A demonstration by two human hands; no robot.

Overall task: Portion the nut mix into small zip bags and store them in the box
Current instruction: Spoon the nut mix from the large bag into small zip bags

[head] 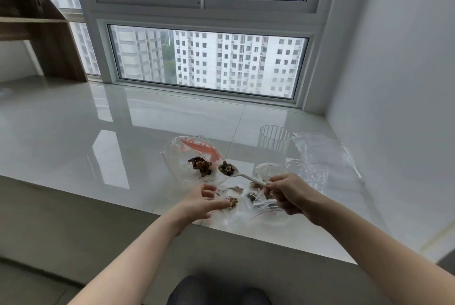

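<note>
Tile, glossy and pale, forms the wide window ledge (73, 132) that carries everything here. On it lies a large clear plastic bag (194, 156) with a red-orange stripe, crumpled and gaping, with a dark brown lumpy heap of nut mix (200, 165) inside. The right hand (290, 193) has a closed grip, fingers curled and pinching the thin handle of a white plastic spoon (236, 175); its bowl, heaped with nuts, hangs just beside the large bag's mouth. The left hand (204, 201) has a loose, spread grip, fingers mostly straight, fingertips touching a small transparent zip bag (231, 202) holding a few nuts. More small filmy bags (261, 198) with nuts lie between the two hands, wrinkled and shiny. Farther right stands a clear ribbed cylindrical cup (274, 139), and beside it a flat pile of empty clear bags (322, 154). No box can be made out.
</note>
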